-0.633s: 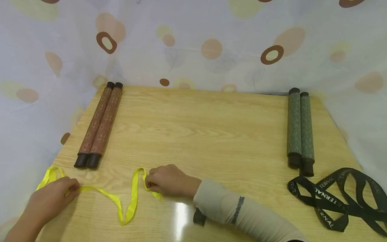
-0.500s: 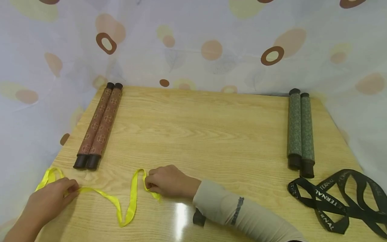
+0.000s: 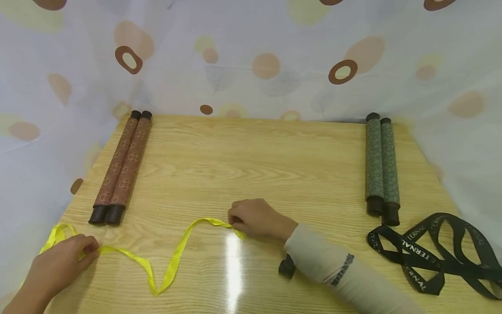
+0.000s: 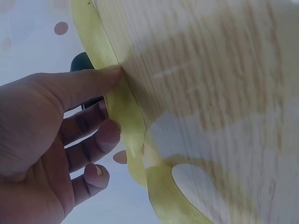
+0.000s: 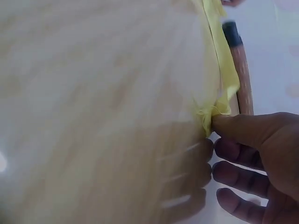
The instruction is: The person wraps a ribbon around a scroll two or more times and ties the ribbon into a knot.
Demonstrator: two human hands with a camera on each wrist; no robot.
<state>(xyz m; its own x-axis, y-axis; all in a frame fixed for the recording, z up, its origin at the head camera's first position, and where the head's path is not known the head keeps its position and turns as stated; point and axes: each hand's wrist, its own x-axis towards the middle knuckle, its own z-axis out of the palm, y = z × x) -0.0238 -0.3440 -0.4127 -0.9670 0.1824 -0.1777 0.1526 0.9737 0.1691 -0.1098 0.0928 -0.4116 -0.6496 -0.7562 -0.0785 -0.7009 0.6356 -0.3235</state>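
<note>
A yellow ribbon [image 3: 176, 257] runs in a loose wave across the front left of the wooden table. My left hand [image 3: 64, 266] pinches it near the table's left edge; in the left wrist view the thumb presses on the ribbon [image 4: 124, 109] and the other fingers curl behind. Farther right, my right hand [image 3: 259, 218] pinches the ribbon close to its end. The right wrist view shows the frayed tip of the ribbon [image 5: 210, 114] sticking out past the thumb of the right hand [image 5: 261, 154]. Between the hands the ribbon dips toward the front of the table.
Two brown patterned scrolls [image 3: 121, 170] lie side by side at the left. Two green scrolls [image 3: 382, 165] lie at the right, behind a tangled black lettered strap [image 3: 423, 257]. A small dark object [image 3: 287, 267] shows partly under the right sleeve. A patterned curtain [image 3: 235, 56] surrounds the table [image 3: 251, 165].
My right hand has moved right and slightly away, drawing the ribbon's end along and stretching its wave wider. The left hand stays at the left edge. The head view has shifted slightly.
</note>
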